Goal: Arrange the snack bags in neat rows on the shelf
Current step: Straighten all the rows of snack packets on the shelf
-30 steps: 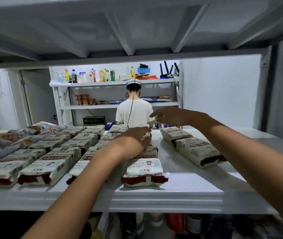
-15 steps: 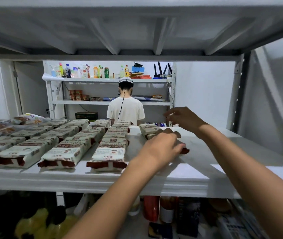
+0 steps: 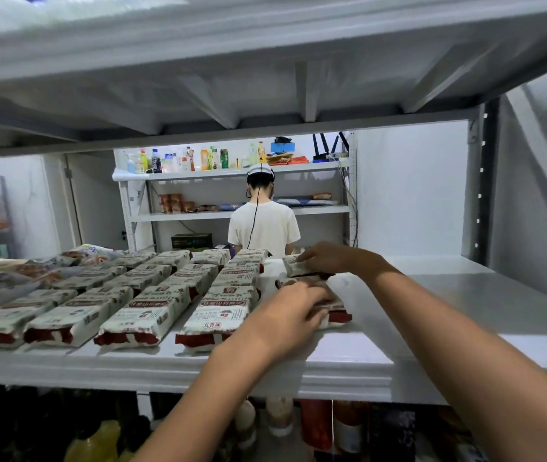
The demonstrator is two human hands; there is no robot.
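Reaching over the white shelf (image 3: 465,295) in the head view, the left hand (image 3: 293,311) lies palm-down with fingers curled on the near snack bag (image 3: 335,313), while the right hand (image 3: 328,258) grips the far snack bag (image 3: 293,265) just behind it. Both bags sit right of the neat rows of snack bags (image 3: 152,295) covering the shelf's left half. Beyond the shelf, a person in a white shirt (image 3: 263,226) faces a back rack of bottles (image 3: 198,160).

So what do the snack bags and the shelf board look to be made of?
Snack bags: probably printed plastic film with a slight sheen, crimped red ends and soft wrinkles. Shelf board: likely white-painted sheet metal, since it is glossy, reflects light and has a folded front lip.
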